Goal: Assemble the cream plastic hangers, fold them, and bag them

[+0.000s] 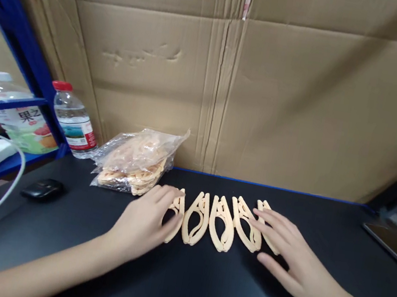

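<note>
Several cream plastic clips lie in a row point(222, 222) on the black table point(197, 290). My left hand point(148, 221) rests at the left end of the row, its fingers curled over the leftmost clip point(176, 216). My right hand point(290, 255) lies flat with fingers spread on the rightmost clips point(263, 215). A clear plastic bag of more clips point(137, 161) sits just behind and left of the row.
A cardboard wall point(231, 88) stands along the table's back edge. A water bottle with a red cap point(74, 120), a blue shelf frame point(21, 48), a black mouse point(43, 188) and a white cable point(5, 187) are at the left. A dark tray point(396, 237) sits at the right.
</note>
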{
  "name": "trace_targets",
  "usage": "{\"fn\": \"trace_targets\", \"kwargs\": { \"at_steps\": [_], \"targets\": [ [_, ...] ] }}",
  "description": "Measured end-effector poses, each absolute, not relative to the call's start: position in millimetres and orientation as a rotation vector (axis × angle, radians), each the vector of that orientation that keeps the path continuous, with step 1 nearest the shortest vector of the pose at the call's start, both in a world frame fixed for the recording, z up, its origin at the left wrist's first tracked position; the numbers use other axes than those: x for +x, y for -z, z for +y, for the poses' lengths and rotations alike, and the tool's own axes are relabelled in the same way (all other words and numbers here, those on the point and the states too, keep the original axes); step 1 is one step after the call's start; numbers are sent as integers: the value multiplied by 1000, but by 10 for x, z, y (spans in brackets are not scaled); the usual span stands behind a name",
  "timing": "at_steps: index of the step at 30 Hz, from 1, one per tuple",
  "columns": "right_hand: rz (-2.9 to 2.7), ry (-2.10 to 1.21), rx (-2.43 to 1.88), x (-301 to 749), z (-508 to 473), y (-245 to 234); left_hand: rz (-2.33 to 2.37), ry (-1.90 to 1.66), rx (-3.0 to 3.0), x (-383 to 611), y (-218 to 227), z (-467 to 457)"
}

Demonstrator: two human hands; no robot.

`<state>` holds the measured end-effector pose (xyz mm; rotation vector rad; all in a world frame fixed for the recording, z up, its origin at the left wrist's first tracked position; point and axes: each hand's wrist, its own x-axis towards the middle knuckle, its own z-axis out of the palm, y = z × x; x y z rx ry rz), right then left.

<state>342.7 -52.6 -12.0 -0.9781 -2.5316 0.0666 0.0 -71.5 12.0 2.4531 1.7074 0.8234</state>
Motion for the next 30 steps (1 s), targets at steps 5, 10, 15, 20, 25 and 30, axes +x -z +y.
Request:
{"fn": "trace_targets", "kwargs": {
  "at_steps": [5, 10, 15, 20, 25, 30],
  "targets": [
    [-2802, -81, -1102, 3214, -658, 108, 1491, -459, 2856, 222, 66, -1024],
    [-2797, -186, -1207, 3066, -611, 146, 1408, -313, 2793, 252, 183, -872],
    [-2705, -152, -1318, 2951, -287, 172, 1395, -245, 2713, 229, 97, -448],
    [-2648, -77, -1311, 2908, -5, 169, 1388, -399, 2726, 275, 140, -134],
    [-2570, 40, -1267, 2924, 27, 225, 1388, -433, 2775, 276, 165, -70],
    [-2421, 223, -1200, 2884, -42, 205, 1337, -497, 2880, 279, 119, -110]
  ]
}}
